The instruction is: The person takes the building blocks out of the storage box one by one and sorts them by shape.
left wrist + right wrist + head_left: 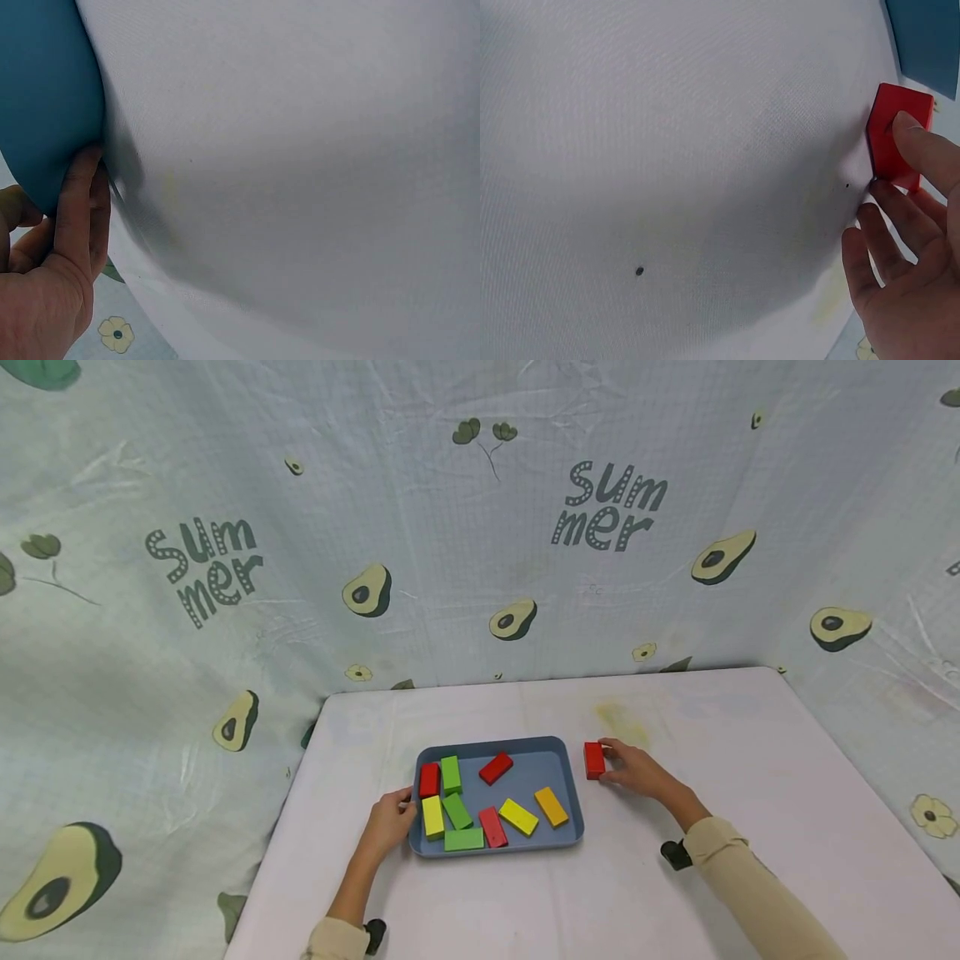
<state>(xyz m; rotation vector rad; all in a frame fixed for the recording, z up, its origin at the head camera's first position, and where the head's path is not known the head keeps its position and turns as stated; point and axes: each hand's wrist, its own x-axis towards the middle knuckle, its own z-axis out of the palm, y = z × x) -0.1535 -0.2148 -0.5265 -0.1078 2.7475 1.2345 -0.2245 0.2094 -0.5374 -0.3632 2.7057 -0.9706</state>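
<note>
A blue-grey tray (536,770) lies on the table with several red, green, yellow and orange blocks in it. At its left side my left hand (391,822) holds the tray's edge; in the left wrist view the fingers (73,217) touch the tray's wall (52,90) and the thumb lies on its other side. Just right of the tray, a red block (594,761) is on the table. My right hand (633,770) grips this block between thumb and fingers. The right wrist view shows the thumb on the face of the red block (896,157).
Inside the tray, a red block (496,768) lies towards the back and an orange block (551,807) near the right. Green and yellow blocks crowd the left part. A pale cloth covers the table (525,910); a patterned curtain (450,527) hangs behind it.
</note>
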